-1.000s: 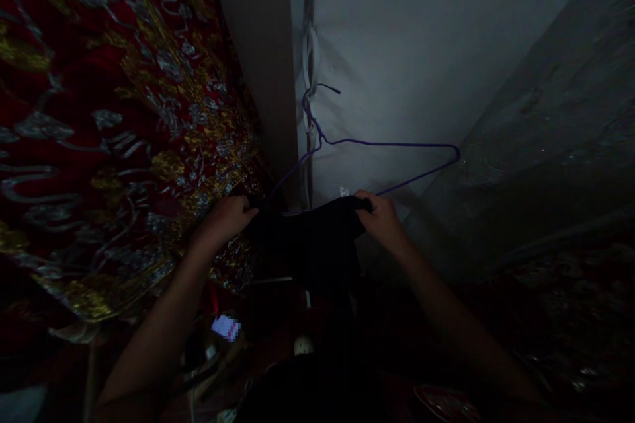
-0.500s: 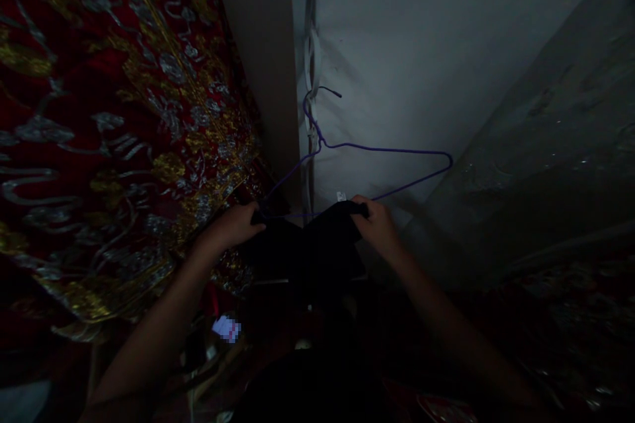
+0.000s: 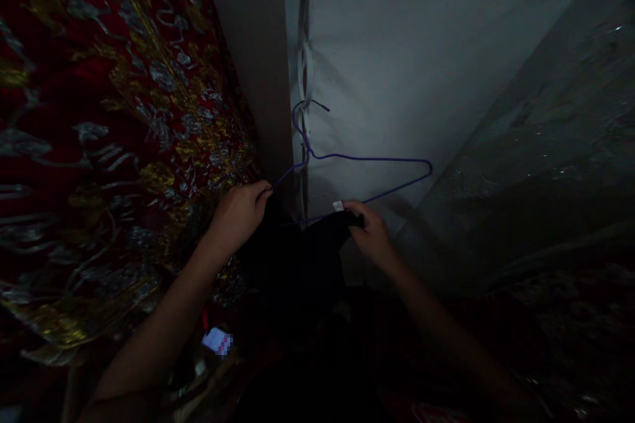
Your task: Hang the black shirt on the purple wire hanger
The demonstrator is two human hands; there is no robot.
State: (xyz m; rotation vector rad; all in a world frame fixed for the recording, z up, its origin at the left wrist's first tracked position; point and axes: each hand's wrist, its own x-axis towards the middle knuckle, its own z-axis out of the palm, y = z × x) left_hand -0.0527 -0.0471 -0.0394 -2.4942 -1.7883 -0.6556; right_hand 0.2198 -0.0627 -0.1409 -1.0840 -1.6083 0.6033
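A purple wire clothes hanger (image 3: 370,158) hangs by its hook from a pale ring-shaped fixture (image 3: 305,73). My left hand (image 3: 243,210) is closed on a black garment (image 3: 297,261) at the hanger's left shoulder, whose end is hidden by the hand and cloth. My right hand (image 3: 368,228) pinches the garment's other edge, just below the hanger's lower bar. A small white label (image 3: 338,205) shows beside the right fingers. The hanger's right end stands out bare. Darkness hides the garment's shape.
Red cloth with gold and silver embroidery (image 3: 163,112) hangs close on the left. A pale wall (image 3: 397,46) stands behind the hanger, with clear plastic sheeting (image 3: 546,145) at the right. A white tag (image 3: 217,341) on a red ribbon is at the lower left.
My left hand has moved up along the hanger's left arm, bringing the black cloth over its end. My right hand keeps its hold slightly lower. The view has shifted a little.
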